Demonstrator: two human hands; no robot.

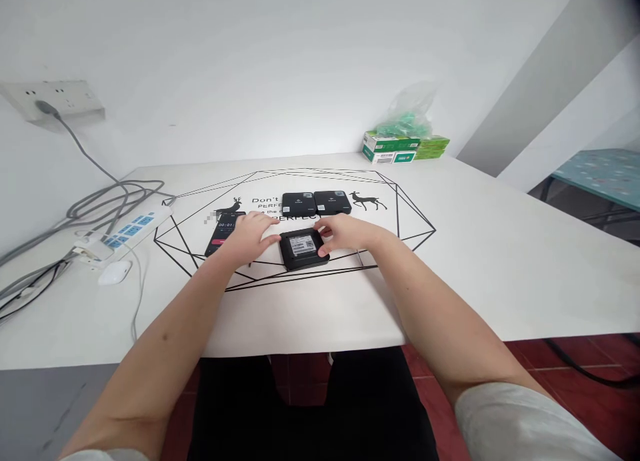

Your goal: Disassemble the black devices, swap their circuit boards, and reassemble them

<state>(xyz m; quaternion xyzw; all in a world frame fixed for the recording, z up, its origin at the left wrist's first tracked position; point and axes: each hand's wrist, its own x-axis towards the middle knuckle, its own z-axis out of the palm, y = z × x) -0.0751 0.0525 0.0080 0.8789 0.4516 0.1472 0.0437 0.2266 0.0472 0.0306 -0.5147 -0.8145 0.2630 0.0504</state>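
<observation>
A black square box [304, 249] lies on the desk in front of me, its raised rim around a white printed label. My right hand [345, 234] grips its right side, thumb at the front and fingers farther back. Beside the left edge is my left hand [253, 237], fingers apart and thumb tip at the rim; I cannot tell whether it touches. Two similar black boxes, one on the left [298, 204] and one on the right [333, 202], sit side by side just behind. A phone [223, 233] showing a running timer is partly hidden behind my left hand.
At left, a power strip [135, 231] and coiled grey cables [127, 193] lie near a white earbud case [115, 273]. Green-and-white cartons [390, 147] with a plastic bag [407, 117] on top stand against the wall. The white desk [475, 261] has a printed deer pattern.
</observation>
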